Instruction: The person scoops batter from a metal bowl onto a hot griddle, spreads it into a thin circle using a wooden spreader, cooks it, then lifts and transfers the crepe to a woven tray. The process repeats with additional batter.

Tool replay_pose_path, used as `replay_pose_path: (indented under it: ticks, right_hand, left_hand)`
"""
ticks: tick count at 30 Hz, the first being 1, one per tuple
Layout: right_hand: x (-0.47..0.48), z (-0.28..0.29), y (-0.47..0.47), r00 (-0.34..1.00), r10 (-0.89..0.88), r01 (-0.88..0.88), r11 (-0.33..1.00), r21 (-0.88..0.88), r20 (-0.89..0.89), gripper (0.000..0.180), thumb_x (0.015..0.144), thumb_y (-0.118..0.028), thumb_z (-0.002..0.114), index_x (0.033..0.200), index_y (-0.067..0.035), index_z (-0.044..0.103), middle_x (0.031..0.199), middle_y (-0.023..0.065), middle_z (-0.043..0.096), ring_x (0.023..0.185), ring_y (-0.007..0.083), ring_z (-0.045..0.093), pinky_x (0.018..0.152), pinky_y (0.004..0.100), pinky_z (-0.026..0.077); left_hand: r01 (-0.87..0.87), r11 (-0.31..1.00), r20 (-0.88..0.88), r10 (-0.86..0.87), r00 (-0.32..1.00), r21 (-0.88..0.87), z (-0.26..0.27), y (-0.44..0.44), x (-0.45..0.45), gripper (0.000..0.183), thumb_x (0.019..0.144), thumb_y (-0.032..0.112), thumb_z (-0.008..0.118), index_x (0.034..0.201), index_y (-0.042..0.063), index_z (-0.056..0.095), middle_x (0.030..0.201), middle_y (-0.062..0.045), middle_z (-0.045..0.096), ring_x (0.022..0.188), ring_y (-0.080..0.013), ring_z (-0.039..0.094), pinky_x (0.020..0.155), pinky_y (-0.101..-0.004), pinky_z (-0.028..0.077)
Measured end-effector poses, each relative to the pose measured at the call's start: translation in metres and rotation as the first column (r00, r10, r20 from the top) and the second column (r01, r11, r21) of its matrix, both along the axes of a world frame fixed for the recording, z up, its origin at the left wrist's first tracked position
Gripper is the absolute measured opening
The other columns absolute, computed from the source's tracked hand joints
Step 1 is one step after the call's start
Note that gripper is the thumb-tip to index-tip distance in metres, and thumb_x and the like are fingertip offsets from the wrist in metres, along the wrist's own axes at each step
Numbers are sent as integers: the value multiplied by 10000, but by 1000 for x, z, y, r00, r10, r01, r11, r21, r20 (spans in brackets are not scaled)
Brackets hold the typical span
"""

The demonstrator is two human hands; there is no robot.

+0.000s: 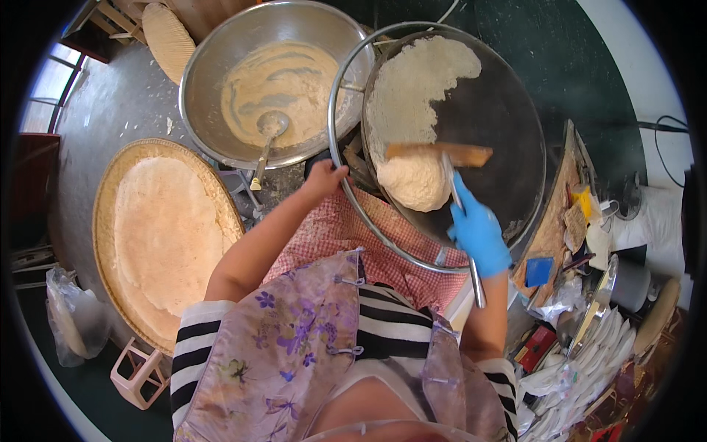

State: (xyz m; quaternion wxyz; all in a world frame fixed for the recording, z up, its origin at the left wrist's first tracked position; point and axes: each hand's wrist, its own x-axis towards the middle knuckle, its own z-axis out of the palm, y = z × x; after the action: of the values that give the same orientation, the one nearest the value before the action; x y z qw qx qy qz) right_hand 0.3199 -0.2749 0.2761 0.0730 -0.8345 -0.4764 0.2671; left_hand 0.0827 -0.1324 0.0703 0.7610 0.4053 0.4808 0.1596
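My right hand (479,229), in a blue glove, is closed round the metal handle of a wooden-bladed batter spreader (464,154). The blade lies over a round dark griddle (491,110), against a lump of pale batter or dough (415,182) near the griddle's left edge. A thin, ragged layer of batter (406,83) covers the griddle's upper left. My bare left hand (327,178) is on the metal ring (332,119) around the griddle, fingers bent at its left side; how firmly it grips is partly hidden.
Left of the griddle stands a large metal basin (190,105) of batter with a ladle (270,126). A woven tray (99,243) holds thin flatbreads. A pink plastic stool (135,381) stands below it. Cluttered boards, bags and a pot (631,284) are at the right.
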Motion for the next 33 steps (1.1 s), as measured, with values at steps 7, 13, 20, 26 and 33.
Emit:
replay_pose_path:
  ticks: [7,13,20,26,33]
  right_hand:
    - [-27,-23,23,947,211,-243,964,110,241,562,833,-141,533,1364,-259,390,602,215,553,506,352,554,520,437,457]
    - [2,-7,2,999,40,-42,996,78,19,578,850,-129,500,1389,-273,347,590,164,576,502,244,606,519,387,483]
    - [-25,-27,24,917,213,-264,958,114,338,563,851,-144,499,1382,-272,361,611,178,584,485,276,592,524,417,476]
    - [1,-7,7,993,98,-103,991,88,60,549,856,-144,488,1377,-272,370,608,176,581,487,271,591,522,417,472]
    - [-22,-23,18,932,226,-261,961,91,284,588,841,-124,509,1392,-240,341,650,215,583,548,361,581,542,423,477]
  left_hand:
    - [45,989,-50,-38,998,141,23,22,-13,255,908,239,553,1046,25,553,812,-45,607,624,-105,569,556,-230,478]
    - [-66,997,107,69,992,-31,29,-65,-18,267,914,234,537,1066,14,540,857,-56,607,646,-117,571,580,-239,480]
    - [-73,993,-52,78,996,88,14,-57,7,197,915,204,530,972,16,546,773,-54,592,636,-153,592,540,-290,528]
    - [52,999,-41,-52,998,1,11,12,-5,194,916,224,534,970,38,550,797,-69,631,644,-156,615,568,-301,533]
    - [57,995,-33,-55,998,82,23,18,-18,270,913,260,537,1024,16,572,817,-59,628,653,-125,598,590,-247,506]
